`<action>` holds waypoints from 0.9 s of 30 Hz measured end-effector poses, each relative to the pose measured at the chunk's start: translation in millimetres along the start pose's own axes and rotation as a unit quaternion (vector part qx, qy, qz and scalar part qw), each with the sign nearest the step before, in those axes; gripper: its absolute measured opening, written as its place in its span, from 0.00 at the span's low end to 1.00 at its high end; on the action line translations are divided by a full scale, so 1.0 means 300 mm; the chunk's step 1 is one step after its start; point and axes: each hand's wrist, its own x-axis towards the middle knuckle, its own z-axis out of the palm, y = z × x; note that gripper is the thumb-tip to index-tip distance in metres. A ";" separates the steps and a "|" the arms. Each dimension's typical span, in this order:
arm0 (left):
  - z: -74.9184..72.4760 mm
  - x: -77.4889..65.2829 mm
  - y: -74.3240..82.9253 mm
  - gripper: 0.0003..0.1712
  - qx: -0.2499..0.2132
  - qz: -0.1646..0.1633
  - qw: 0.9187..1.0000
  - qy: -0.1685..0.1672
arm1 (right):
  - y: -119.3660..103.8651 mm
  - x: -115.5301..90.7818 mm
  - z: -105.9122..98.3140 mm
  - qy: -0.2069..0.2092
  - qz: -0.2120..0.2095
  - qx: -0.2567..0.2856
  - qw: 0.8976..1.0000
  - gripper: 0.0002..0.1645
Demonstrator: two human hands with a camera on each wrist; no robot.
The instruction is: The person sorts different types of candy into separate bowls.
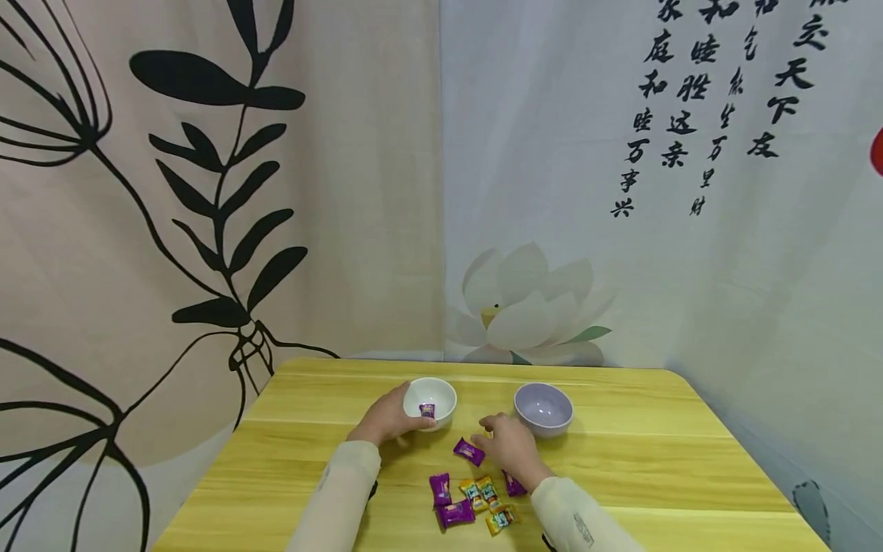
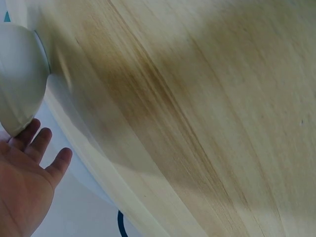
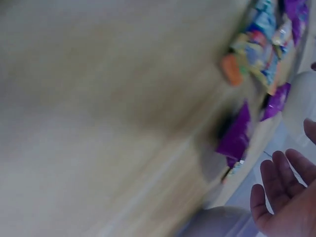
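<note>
My left hand [image 1: 393, 416] holds the white bowl [image 1: 444, 424] from its left side, thumb at the near side. A purple-wrapped candy [image 1: 428, 411] lies inside that bowl. In the left wrist view, the fingers [image 2: 37, 143] touch the bowl's outer wall [image 2: 19, 74]. Over the table, my right hand [image 1: 512, 447] is beside the lavender bowl [image 1: 543, 406], its fingers loosely bent with nothing seen in them. Just left of it lies another purple candy [image 1: 470, 451]. The right wrist view is blurred; it shows the relaxed fingers [image 3: 276, 180] and candies near them.
Nearer the front lie more purple candies [image 1: 455, 514] and several yellow candies [image 1: 500, 520]. One purple candy [image 1: 513, 484] is partly covered by the right wrist. The wooden table [image 1: 662, 452] ends at a printed curtain [image 1: 386, 192] behind the bowls.
</note>
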 end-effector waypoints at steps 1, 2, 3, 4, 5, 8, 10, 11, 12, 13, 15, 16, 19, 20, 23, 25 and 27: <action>0.000 0.001 -0.003 0.58 0.003 0.000 1.000 0.001 | 0.003 -0.006 0.005 -0.004 0.001 0.000 1.000 0.21; 0.000 0.001 -0.006 0.58 0.005 -0.003 1.000 0.002 | 0.007 -0.011 0.010 -0.010 0.003 0.001 1.000 0.22; 0.001 0.001 -0.009 0.58 0.009 -0.004 1.000 0.002 | 0.009 -0.015 0.016 -0.015 0.004 0.001 1.000 0.22; 0.001 0.001 -0.010 0.59 0.011 -0.005 1.000 0.003 | 0.011 -0.020 0.020 -0.018 0.005 0.002 1.000 0.22; 0.000 0.001 -0.012 0.59 0.012 -0.007 1.000 0.003 | 0.013 -0.024 0.026 -0.022 0.007 0.002 1.000 0.23; 0.001 0.002 -0.014 0.59 0.016 -0.008 1.000 0.003 | 0.021 -0.033 0.047 -0.028 0.001 -0.010 1.000 0.24; 0.001 0.002 -0.013 0.59 0.017 -0.008 1.000 0.003 | 0.027 -0.037 0.062 -0.029 -0.008 -0.021 0.999 0.24; 0.002 0.002 -0.012 0.58 0.016 -0.008 1.000 0.004 | 0.030 -0.039 0.070 -0.029 -0.011 -0.027 0.999 0.25; 0.003 0.002 -0.012 0.58 0.016 -0.008 1.000 0.004 | 0.032 -0.041 0.076 -0.027 -0.016 -0.032 0.999 0.25; 0.004 0.002 -0.011 0.58 0.015 -0.008 1.000 0.004 | 0.033 -0.042 0.081 -0.027 -0.017 -0.034 0.999 0.25; 0.004 0.001 -0.008 0.58 0.015 -0.009 1.000 0.004 | 0.031 -0.045 0.088 -0.029 -0.013 -0.034 0.999 0.25; 0.003 0.000 -0.007 0.58 0.015 -0.009 1.000 0.005 | 0.030 -0.046 0.090 -0.030 -0.010 -0.034 0.999 0.25; 0.003 0.000 -0.004 0.58 0.014 -0.010 1.000 0.005 | 0.021 -0.046 0.091 -0.039 -0.001 -0.032 0.999 0.24; 0.003 0.000 -0.003 0.58 0.013 -0.010 1.000 0.004 | 0.018 -0.046 0.091 -0.042 0.000 -0.034 0.999 0.24; 0.003 0.000 -0.003 0.58 0.010 -0.008 1.000 0.001 | 0.016 -0.046 0.096 -0.045 0.000 -0.041 0.998 0.23; 0.003 0.001 -0.003 0.58 0.008 -0.006 1.000 0.000 | 0.018 -0.046 0.101 -0.040 -0.003 -0.050 0.998 0.22; 0.003 0.001 -0.003 0.57 0.007 -0.004 1.000 0.000 | 0.020 -0.045 0.107 -0.036 -0.004 -0.061 0.998 0.20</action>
